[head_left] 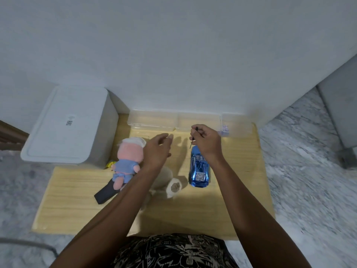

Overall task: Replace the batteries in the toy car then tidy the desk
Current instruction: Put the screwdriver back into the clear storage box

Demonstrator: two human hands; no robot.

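Right hand: the right hand (206,144) is curled round a thin black screwdriver (193,139), which is pinched between thumb and fingers; the tip points down, just above the front of the car.
Left hand: the left hand (156,150) is held above the desk with fingers relaxed and loosely spread; nothing is gripped.
Toy car: a shiny blue toy car (199,170) is seen standing on its wheels on the wooden desk (241,190), right of centre, partly under the right wrist.
Containers: three clear plastic boxes (154,120) are lined up against the wall; contents cannot be made out, apart from a small purple-white item (224,130) by the rightmost one.
White bin: a lidded white bin (65,126) is set at the desk's left.
Labels: a small sticker (70,120) is seen on the lid; its print cannot be read.
Other items: a pink plush doll (127,161), a beige plush toy (170,182), and a black flat object (105,193) under the doll.
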